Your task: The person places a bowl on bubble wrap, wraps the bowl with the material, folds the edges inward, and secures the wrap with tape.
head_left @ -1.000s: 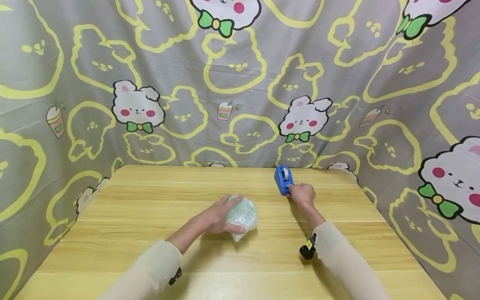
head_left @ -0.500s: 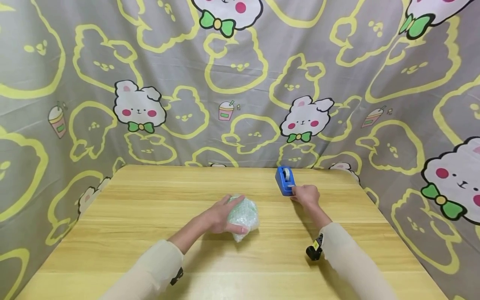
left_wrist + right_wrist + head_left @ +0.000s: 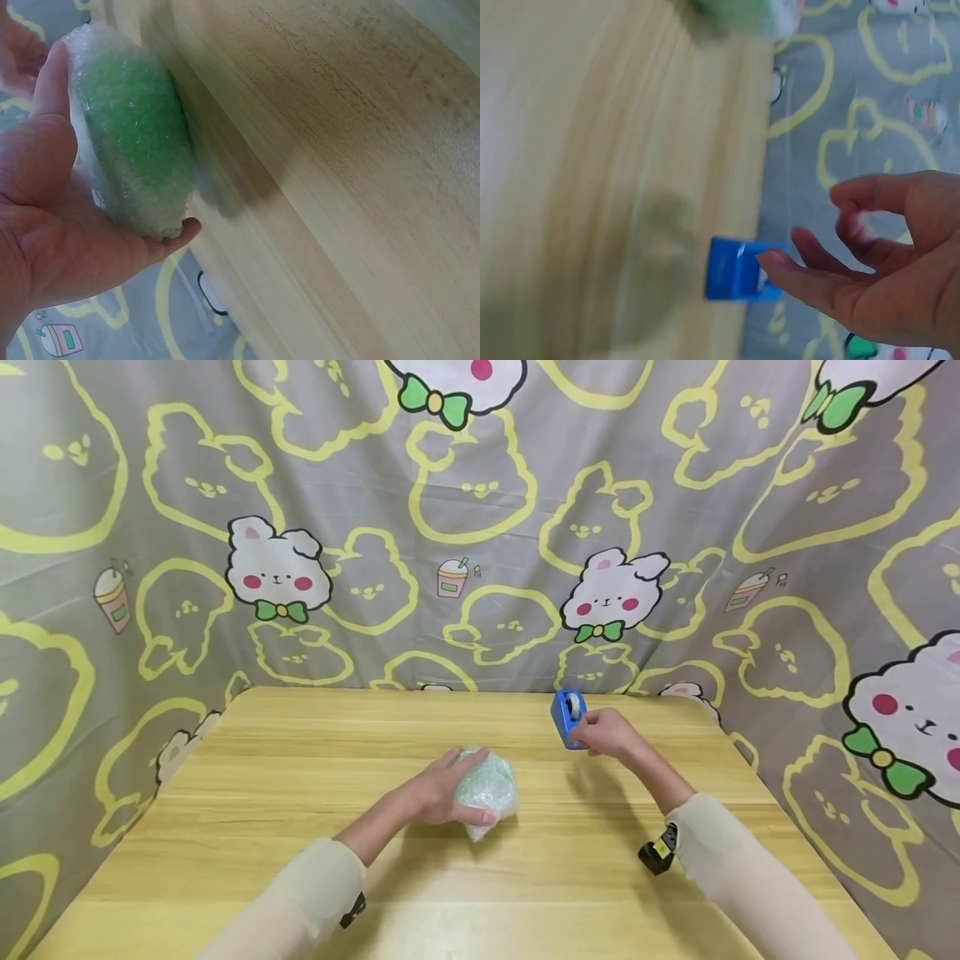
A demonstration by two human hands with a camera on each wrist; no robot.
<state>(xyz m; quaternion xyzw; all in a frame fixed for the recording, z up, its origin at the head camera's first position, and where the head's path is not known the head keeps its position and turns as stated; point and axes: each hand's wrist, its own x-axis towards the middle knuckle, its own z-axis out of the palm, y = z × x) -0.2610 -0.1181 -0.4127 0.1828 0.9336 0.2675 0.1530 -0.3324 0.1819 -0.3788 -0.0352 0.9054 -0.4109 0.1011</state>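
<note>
A bundle of bubble wrap (image 3: 491, 789) with something green inside sits near the middle of the table. My left hand (image 3: 435, 793) grips it from its left side, thumb on the near side and fingers on the far side. In the left wrist view the green shows through the bubble wrap (image 3: 135, 120). My right hand (image 3: 609, 732) is raised by the front end of a blue tape dispenser (image 3: 561, 723), overlapping it. Thumb and forefinger pinch what looks like a strip of clear tape, barely visible; the other fingers are loosely bent in the right wrist view.
The wooden table (image 3: 315, 727) meets a grey patterned curtain (image 3: 360, 468) along its back and sides. The tape dispenser, with a roll of clear tape (image 3: 573, 705), stands near the back edge, right of the middle. A small black camera (image 3: 657, 853) hangs at the right wrist.
My right hand has drawn back from the dispenser's front end and risen, its forearm swinging rightward. The left hand and the bubble-wrapped bundle stay put.
</note>
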